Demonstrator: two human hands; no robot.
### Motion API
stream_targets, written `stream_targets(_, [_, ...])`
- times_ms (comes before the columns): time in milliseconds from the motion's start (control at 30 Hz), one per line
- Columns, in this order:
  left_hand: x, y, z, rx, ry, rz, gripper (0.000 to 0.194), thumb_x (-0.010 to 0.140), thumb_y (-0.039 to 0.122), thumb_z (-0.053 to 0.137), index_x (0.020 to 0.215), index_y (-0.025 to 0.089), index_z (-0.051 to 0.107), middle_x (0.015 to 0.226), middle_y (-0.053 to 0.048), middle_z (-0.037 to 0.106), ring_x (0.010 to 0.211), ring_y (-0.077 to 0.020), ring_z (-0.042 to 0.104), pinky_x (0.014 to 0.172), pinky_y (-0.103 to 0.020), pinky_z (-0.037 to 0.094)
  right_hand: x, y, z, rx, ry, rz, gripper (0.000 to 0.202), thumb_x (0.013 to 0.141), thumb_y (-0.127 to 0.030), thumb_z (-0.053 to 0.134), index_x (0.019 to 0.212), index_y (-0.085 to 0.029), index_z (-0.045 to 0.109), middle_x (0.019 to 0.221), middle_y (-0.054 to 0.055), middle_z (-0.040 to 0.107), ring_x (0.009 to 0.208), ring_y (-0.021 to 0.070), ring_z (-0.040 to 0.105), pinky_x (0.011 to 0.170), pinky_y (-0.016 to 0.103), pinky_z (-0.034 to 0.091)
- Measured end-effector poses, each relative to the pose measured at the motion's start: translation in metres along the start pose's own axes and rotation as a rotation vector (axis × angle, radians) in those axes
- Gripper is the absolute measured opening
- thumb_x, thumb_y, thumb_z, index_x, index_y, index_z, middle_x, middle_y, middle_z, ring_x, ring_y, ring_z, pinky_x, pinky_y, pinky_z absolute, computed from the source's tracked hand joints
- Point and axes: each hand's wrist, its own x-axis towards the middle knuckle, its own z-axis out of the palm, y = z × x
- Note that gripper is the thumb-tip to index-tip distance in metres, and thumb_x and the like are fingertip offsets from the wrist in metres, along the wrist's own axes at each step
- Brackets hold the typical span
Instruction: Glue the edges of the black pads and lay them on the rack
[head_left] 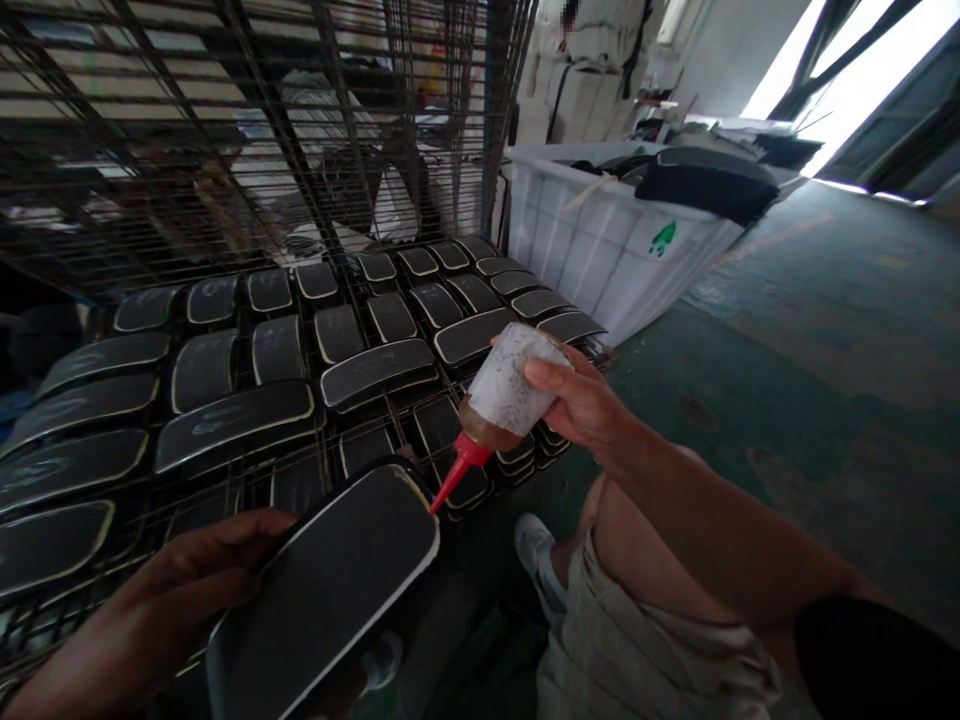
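Observation:
My left hand [187,580] grips the left edge of a dark, rounded rectangular panel [337,590], which is tilted in front of me. A pale line runs along the panel's rim at the right side and top corner. Held upside down at a slant in my right hand [574,395] is a squeeze bottle [514,385] with a whitish, speckled label. Its red nozzle [459,470] points down and left, with the tip at the panel's upper right rim.
Rows of similar dark panels [379,370] lie on a wire rack [394,420], beneath an upright wire grid [300,110]. Behind to the right stands a large white bin [600,240] holding dark pieces [705,180]. My legs are below the bottle.

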Motion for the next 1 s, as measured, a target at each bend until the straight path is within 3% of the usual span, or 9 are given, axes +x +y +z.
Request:
stream_targets(100, [0.002,0.003,-0.005,0.165,-0.056,0.091,0.042,0.055,0.044,0.105,0.093,0.031,0.093,0.096,-0.007,0.090,0.080,-0.0308,0.081,0.067,-0.029,0.065,0.000,0.000,0.000,-0.006,0.008,-0.010,0.049,0.072,-0.055,0.098,0.103,-0.023,0.077,0.091,0.003,0.072,0.080,0.0206,0.066,0.074,0.035,0.060])
stream_targets(233, [0.001,-0.003,-0.004,0.076,-0.008,0.062,0.044,0.054,0.036,0.106,0.096,0.035,0.092,0.096,-0.003,0.089,0.078,-0.0269,0.080,0.063,-0.026,0.064,0.001,0.001,0.000,-0.004,0.060,-0.042,0.048,0.072,-0.057,0.098,0.099,-0.024,0.076,0.090,0.002,0.071,0.080,0.0203,0.066,0.075,0.036,0.061])
stream_targets(600, [0.003,-0.026,0.013,-0.075,-0.060,0.030,0.055,0.054,0.030,0.109,0.104,0.036,0.087,0.094,-0.005,0.089,0.075,-0.0289,0.081,0.060,-0.034,0.068,0.010,0.006,0.000,0.032,0.325,-0.078,0.052,0.067,-0.058,0.101,0.096,-0.024,0.075,0.091,0.002,0.070,0.081,0.0200,0.064,0.070,0.033,0.058])
stream_targets(700, [0.003,-0.024,0.016,-0.122,-0.061,0.025,0.056,0.054,0.028,0.110,0.104,0.035,0.086,0.095,-0.003,0.088,0.077,-0.0293,0.081,0.059,-0.034,0.068,0.009,0.008,0.001,0.020,0.330,-0.093,0.053,0.067,-0.059,0.101,0.096,-0.024,0.074,0.090,0.002,0.070,0.081,0.0199,0.064,0.069,0.032,0.056])
stream_targets(867, [0.002,-0.016,0.020,-0.145,-0.137,0.001,0.058,0.056,0.029,0.110,0.109,0.029,0.085,0.102,-0.008,0.088,0.083,-0.0313,0.083,0.066,-0.039,0.071,0.003,0.010,0.007,0.042,0.309,-0.091,0.047,0.069,-0.055,0.102,0.093,-0.023,0.077,0.089,0.002,0.069,0.079,0.0182,0.062,0.068,0.031,0.054])
stream_targets(1000, [0.000,-0.011,0.028,-0.200,-0.104,-0.018,0.063,0.049,0.025,0.112,0.106,0.027,0.084,0.097,-0.008,0.087,0.078,-0.0306,0.083,0.062,-0.037,0.071,-0.003,0.012,0.012,0.038,0.292,-0.093,0.047,0.070,-0.055,0.101,0.096,-0.024,0.077,0.089,0.002,0.070,0.079,0.0186,0.063,0.068,0.031,0.055])
